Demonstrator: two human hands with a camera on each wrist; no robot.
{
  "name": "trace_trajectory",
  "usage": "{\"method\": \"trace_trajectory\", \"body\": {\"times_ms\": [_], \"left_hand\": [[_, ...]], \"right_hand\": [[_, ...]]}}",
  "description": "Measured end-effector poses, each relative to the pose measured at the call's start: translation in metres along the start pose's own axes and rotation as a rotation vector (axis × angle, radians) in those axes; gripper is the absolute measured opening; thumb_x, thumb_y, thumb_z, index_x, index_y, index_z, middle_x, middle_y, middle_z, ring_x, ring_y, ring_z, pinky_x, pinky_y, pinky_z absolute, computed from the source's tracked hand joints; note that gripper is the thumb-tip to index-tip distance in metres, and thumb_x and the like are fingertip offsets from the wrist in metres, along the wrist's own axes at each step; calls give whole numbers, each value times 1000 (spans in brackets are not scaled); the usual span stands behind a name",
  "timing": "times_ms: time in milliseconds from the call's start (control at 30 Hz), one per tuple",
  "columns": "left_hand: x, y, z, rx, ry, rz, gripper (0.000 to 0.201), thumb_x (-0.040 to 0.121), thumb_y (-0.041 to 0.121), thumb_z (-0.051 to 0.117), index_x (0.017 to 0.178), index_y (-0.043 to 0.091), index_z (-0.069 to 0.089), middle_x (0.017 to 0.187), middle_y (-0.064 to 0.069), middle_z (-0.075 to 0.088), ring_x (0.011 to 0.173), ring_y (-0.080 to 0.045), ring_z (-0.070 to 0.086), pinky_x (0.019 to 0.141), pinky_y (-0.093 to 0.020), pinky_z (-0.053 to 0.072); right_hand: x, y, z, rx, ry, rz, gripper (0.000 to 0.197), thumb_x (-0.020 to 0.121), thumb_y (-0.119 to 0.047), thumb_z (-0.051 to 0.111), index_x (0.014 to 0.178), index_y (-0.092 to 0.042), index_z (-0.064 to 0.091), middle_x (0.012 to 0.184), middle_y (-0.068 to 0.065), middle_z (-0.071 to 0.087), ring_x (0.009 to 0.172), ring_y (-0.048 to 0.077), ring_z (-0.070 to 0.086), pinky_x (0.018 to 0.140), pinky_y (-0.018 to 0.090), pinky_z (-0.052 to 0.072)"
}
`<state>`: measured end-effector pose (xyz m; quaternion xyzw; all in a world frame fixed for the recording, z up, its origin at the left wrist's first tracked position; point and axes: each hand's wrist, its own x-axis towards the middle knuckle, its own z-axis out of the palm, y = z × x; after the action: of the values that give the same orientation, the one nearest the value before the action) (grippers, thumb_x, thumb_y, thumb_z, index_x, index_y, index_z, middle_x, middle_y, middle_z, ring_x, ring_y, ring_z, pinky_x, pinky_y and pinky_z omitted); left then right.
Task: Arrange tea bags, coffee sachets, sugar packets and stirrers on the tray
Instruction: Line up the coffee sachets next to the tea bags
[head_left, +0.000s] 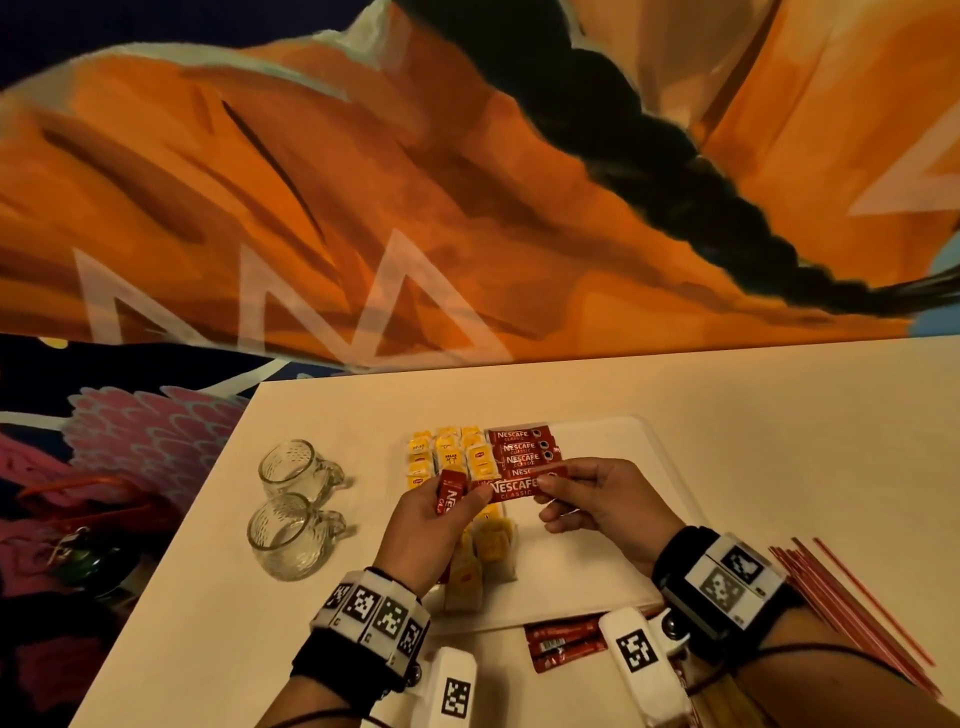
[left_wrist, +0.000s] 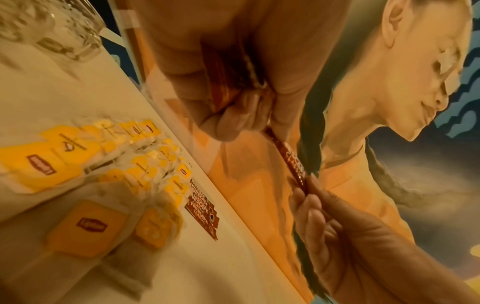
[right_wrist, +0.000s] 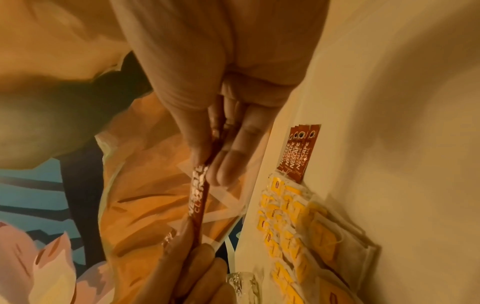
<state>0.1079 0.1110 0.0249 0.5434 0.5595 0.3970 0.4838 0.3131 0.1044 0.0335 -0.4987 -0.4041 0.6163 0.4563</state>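
A white tray (head_left: 623, 525) lies on the table with yellow tea bags (head_left: 449, 454) in rows at its far left and red coffee sachets (head_left: 524, 447) stacked beside them. More tea bags (head_left: 488, 551) lie heaped at the tray's near left. Both hands hover above the tray. My left hand (head_left: 447, 512) grips a bunch of red sachets (head_left: 451, 493). My right hand (head_left: 558, 491) pinches the right end of one coffee sachet (head_left: 511, 488) that stretches between the two hands, its left end at my left fingers. The same sachet (left_wrist: 293, 162) (right_wrist: 198, 197) shows edge-on in both wrist views.
Two glass mugs (head_left: 296, 501) stand on the table left of the tray. Red stirrers (head_left: 852, 613) lie at the right near the table's edge. A few more red sachets (head_left: 563, 642) lie on the table in front of the tray. A painted wall (head_left: 363, 208) rises behind.
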Motion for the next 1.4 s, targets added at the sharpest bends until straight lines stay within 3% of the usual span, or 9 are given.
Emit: {"method": "trace_trajectory", "body": {"times_ms": [200,300,467,600,700,900,1200,1300,1400], "left_hand": [[8,-9,5,43,-7,-15,12,88,25,66,96,17,66,49,16,58,41,2,48,48,-22,38],[7,-13,3,115,-34,-36,18,87,36,65,94,19,64,47,14,56,38,1,47,45,-21,36],[14,-21,-10,132,12,-187,35,87,50,59,88,15,58,54,3,54,40,-15,49,39,-24,37],[19,-28,-16,-47,21,-408,29,95,35,44,83,13,58,56,-6,52,42,-22,46,44,-25,38],[20,-32,-19,-32,-4,-420,25,96,29,40,82,16,56,57,-4,54,47,-22,49,49,-25,39],[22,-41,-19,-24,-19,-272,13,95,14,52,101,17,62,98,-4,70,90,-19,66,74,-29,46],[28,-47,-20,-117,12,-281,9,83,22,70,90,15,71,88,-7,75,88,-29,71,88,-50,53],[27,-39,-16,-254,6,-312,17,80,20,72,94,10,72,91,-13,75,87,-31,71,82,-46,56],[29,-28,-9,-453,-27,-371,30,73,19,74,99,5,71,91,-17,74,79,-29,71,77,-43,57]], "right_hand": [[9,11,-7,-173,-13,18,14,92,-4,60,102,-1,68,87,17,71,72,21,71,64,27,59],[13,15,-17,-238,-38,66,18,95,-9,57,107,-3,69,88,18,71,76,23,72,67,27,59],[35,29,-60,-412,174,122,14,90,-10,65,100,-4,73,64,5,65,53,9,56,49,20,46],[59,47,-79,-459,303,231,17,85,-11,71,96,2,72,44,-2,55,34,5,44,36,16,33],[75,53,-76,-477,346,241,19,82,-16,75,92,0,72,39,-7,55,28,2,42,33,13,32],[96,57,-66,-534,357,246,24,74,-25,82,87,-9,70,62,4,65,42,10,51,39,18,38],[102,60,-61,-633,362,236,39,72,-32,83,97,-12,62,73,2,65,58,19,60,52,27,44],[100,56,-57,-781,369,239,48,72,-45,80,103,-17,56,84,3,67,77,20,65,70,33,52],[87,37,-39,-821,275,95,38,79,-47,73,103,-20,58,83,-1,66,82,17,63,71,31,47]]}}
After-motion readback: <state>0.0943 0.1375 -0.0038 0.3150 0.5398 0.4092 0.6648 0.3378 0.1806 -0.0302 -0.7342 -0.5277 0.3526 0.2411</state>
